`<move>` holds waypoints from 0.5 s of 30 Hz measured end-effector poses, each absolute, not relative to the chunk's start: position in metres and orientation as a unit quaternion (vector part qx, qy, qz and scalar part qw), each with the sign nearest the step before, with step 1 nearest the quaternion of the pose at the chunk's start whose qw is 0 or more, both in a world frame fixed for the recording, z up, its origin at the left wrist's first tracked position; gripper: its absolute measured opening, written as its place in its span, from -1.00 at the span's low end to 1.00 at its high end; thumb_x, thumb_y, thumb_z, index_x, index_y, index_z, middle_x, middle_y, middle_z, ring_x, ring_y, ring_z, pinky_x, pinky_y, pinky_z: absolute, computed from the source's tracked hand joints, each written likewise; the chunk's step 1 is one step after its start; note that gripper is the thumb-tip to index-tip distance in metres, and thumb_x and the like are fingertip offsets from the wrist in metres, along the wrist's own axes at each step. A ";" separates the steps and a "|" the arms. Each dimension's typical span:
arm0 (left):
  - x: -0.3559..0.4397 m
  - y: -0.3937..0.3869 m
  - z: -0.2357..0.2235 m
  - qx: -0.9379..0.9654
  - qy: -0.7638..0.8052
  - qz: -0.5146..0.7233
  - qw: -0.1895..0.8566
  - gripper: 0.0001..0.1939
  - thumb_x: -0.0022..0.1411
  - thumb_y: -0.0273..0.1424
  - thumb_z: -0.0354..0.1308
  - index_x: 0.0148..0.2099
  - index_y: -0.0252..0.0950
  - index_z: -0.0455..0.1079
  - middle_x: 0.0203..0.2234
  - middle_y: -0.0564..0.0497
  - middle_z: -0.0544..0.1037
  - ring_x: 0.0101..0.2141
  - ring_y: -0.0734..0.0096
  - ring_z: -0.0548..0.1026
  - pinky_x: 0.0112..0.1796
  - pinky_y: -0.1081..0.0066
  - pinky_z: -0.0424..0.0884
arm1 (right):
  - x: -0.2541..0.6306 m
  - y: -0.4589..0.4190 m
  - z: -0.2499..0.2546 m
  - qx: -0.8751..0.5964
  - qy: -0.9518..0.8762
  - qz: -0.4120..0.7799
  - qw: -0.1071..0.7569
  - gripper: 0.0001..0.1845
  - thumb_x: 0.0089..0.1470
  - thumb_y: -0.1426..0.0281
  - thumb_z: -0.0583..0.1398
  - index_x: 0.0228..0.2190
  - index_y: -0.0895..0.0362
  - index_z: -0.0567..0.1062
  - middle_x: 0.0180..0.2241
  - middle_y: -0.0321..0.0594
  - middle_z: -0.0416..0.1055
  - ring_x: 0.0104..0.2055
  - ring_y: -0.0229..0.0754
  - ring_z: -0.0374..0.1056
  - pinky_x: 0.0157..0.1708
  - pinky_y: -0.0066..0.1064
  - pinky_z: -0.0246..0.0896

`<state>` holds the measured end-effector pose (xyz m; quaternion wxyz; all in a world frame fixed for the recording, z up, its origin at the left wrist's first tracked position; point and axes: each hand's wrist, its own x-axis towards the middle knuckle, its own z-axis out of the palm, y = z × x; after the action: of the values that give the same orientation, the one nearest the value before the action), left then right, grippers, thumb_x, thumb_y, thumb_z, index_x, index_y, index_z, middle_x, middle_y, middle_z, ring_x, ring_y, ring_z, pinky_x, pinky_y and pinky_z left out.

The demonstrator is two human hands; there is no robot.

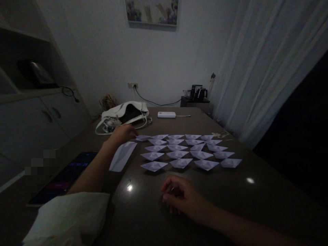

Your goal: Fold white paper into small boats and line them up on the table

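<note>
My left hand (124, 133) reaches far over the table, its fingertips on the left end of a folded white paper boat (143, 138) at the back left of several rows of paper boats (177, 154). Its fingers look closed on that boat, though the fingertips are partly hidden. Just below the left hand lies a flat white sheet of paper (123, 156). My right hand (180, 194) rests on the table in front of the nearest row, loosely curled, a gap between thumb and forefinger and nothing seen in it.
A phone or tablet (64, 177) with a lit screen lies under my left forearm. Beyond the boats are a white handbag (123, 112) and a white power bank (166, 114) with a short cable. Small pale scraps (220, 135) lie at the table's right edge.
</note>
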<state>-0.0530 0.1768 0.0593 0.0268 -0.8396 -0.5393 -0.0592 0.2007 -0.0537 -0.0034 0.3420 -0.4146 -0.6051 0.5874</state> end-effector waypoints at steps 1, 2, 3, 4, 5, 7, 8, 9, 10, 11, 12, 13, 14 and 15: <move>-0.056 0.178 0.064 -0.835 -0.545 -0.066 0.021 -0.78 0.31 -0.31 0.17 -0.07 -0.32 0.44 -0.06 -0.07 0.50 -0.06 0.18 0.47 -0.05 0.09 0.40 | 0.201 -0.054 -0.004 -0.414 -0.606 0.587 0.342 -0.84 0.05 0.38 0.23 -0.32 0.15 0.36 -0.44 -0.32 0.40 -0.57 -0.39 0.29 -0.64 -0.61 0.14; -0.061 0.179 0.069 -0.829 -0.555 -0.073 0.016 -0.78 0.31 -0.31 0.17 -0.06 -0.33 0.43 -0.05 -0.07 0.49 -0.06 0.18 0.47 -0.05 0.10 0.41 | 0.201 -0.054 -0.004 -0.413 -0.607 0.586 0.342 -0.84 0.05 0.38 0.23 -0.33 0.15 0.36 -0.44 -0.32 0.40 -0.57 -0.39 0.29 -0.64 -0.61 0.15; -0.066 0.180 0.074 -0.820 -0.568 -0.075 0.008 -0.77 0.32 -0.31 0.16 -0.04 -0.33 0.42 -0.06 -0.08 0.50 -0.08 0.18 0.48 -0.07 0.11 0.42 | 0.201 -0.054 -0.004 -0.411 -0.608 0.586 0.343 -0.85 0.05 0.38 0.23 -0.32 0.15 0.36 -0.44 -0.32 0.40 -0.57 -0.39 0.29 -0.64 -0.60 0.15; -0.072 0.181 0.078 -0.812 -0.579 -0.074 -0.002 -0.75 0.32 -0.31 0.15 -0.01 -0.33 0.40 -0.07 -0.08 0.49 -0.09 0.19 0.49 -0.09 0.11 0.44 | 0.201 -0.055 -0.004 -0.409 -0.609 0.587 0.343 -0.85 0.05 0.39 0.23 -0.32 0.15 0.36 -0.44 -0.32 0.40 -0.57 -0.39 0.29 -0.63 -0.60 0.15; -0.078 0.182 0.082 -0.804 -0.591 -0.066 -0.013 -0.74 0.32 -0.31 0.16 -0.02 -0.34 0.40 -0.07 -0.07 0.49 -0.10 0.18 0.49 -0.10 0.12 0.44 | 0.202 -0.055 -0.004 -0.408 -0.610 0.585 0.344 -0.85 0.05 0.39 0.23 -0.32 0.15 0.36 -0.44 -0.31 0.40 -0.57 -0.39 0.29 -0.63 -0.60 0.15; -0.088 0.183 0.084 -0.795 -0.604 -0.034 -0.045 -0.77 0.32 -0.34 0.17 -0.03 -0.34 0.40 -0.08 -0.08 0.49 -0.11 0.20 0.50 -0.11 0.13 0.46 | 0.202 -0.055 -0.003 -0.408 -0.613 0.581 0.345 -0.86 0.05 0.39 0.23 -0.32 0.15 0.37 -0.43 -0.30 0.40 -0.56 -0.38 0.30 -0.63 -0.60 0.15; -0.092 0.183 0.082 -0.790 -0.609 -0.015 -0.062 -0.77 0.32 -0.35 0.17 -0.02 -0.34 0.40 -0.07 -0.08 0.49 -0.11 0.21 0.50 -0.11 0.13 0.46 | 0.201 -0.055 -0.002 -0.409 -0.614 0.579 0.345 -0.86 0.05 0.39 0.23 -0.33 0.15 0.37 -0.42 -0.29 0.41 -0.56 -0.38 0.30 -0.64 -0.60 0.14; -0.094 0.182 0.079 -0.785 -0.614 0.002 -0.077 -0.77 0.32 -0.36 0.17 -0.01 -0.34 0.40 -0.06 -0.08 0.49 -0.11 0.21 0.50 -0.11 0.13 0.46 | 0.201 -0.055 -0.002 -0.411 -0.615 0.579 0.344 -0.86 0.05 0.39 0.23 -0.32 0.14 0.37 -0.42 -0.29 0.41 -0.55 -0.38 0.30 -0.64 -0.60 0.14; -0.096 0.181 0.075 -0.780 -0.619 0.017 -0.090 -0.75 0.32 -0.36 0.17 0.00 -0.33 0.39 -0.05 -0.09 0.48 -0.10 0.20 0.49 -0.12 0.12 0.47 | 0.201 -0.055 -0.002 -0.413 -0.614 0.579 0.342 -0.86 0.06 0.39 0.23 -0.32 0.14 0.37 -0.41 -0.29 0.41 -0.55 -0.38 0.30 -0.64 -0.60 0.14; -0.097 0.180 0.070 -0.775 -0.624 0.027 -0.099 -0.74 0.32 -0.36 0.17 0.02 -0.33 0.38 -0.03 -0.10 0.47 -0.10 0.20 0.49 -0.11 0.12 0.47 | 0.201 -0.055 -0.001 -0.414 -0.613 0.580 0.340 -0.86 0.06 0.38 0.23 -0.32 0.14 0.37 -0.41 -0.29 0.41 -0.56 -0.38 0.30 -0.64 -0.60 0.14; -0.097 0.179 0.064 -0.770 -0.628 0.033 -0.107 -0.73 0.32 -0.35 0.17 0.04 -0.33 0.37 -0.02 -0.10 0.46 -0.09 0.19 0.49 -0.11 0.11 0.47 | 0.201 -0.055 -0.002 -0.415 -0.612 0.582 0.339 -0.85 0.07 0.38 0.23 -0.31 0.14 0.37 -0.41 -0.29 0.41 -0.56 -0.38 0.30 -0.64 -0.60 0.14; -0.097 0.178 0.060 -0.768 -0.629 0.036 -0.114 -0.72 0.32 -0.35 0.17 0.04 -0.33 0.37 -0.02 -0.10 0.46 -0.09 0.18 0.49 -0.11 0.11 0.47 | 0.201 -0.055 -0.002 -0.417 -0.611 0.583 0.337 -0.85 0.07 0.37 0.23 -0.30 0.14 0.37 -0.41 -0.29 0.41 -0.56 -0.38 0.30 -0.64 -0.61 0.13; -0.096 0.178 0.056 -0.768 -0.628 0.036 -0.119 -0.72 0.32 -0.35 0.17 0.04 -0.33 0.37 -0.02 -0.10 0.46 -0.09 0.18 0.49 -0.12 0.11 0.47 | 0.201 -0.055 -0.003 -0.417 -0.611 0.583 0.336 -0.85 0.08 0.37 0.22 -0.30 0.14 0.36 -0.41 -0.30 0.41 -0.56 -0.39 0.30 -0.65 -0.61 0.13; -0.096 0.178 0.053 -0.771 -0.624 0.032 -0.124 -0.72 0.32 -0.34 0.16 0.04 -0.33 0.37 -0.03 -0.09 0.47 -0.10 0.18 0.49 -0.12 0.12 0.47 | 0.201 -0.055 -0.004 -0.418 -0.611 0.582 0.336 -0.84 0.08 0.37 0.22 -0.29 0.14 0.36 -0.41 -0.30 0.41 -0.56 -0.39 0.30 -0.65 -0.61 0.12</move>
<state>-0.0961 0.1775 0.0526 -0.1238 -0.7706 -0.6243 0.0321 0.2011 -0.0549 -0.0036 0.3359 -0.4184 -0.6114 0.5817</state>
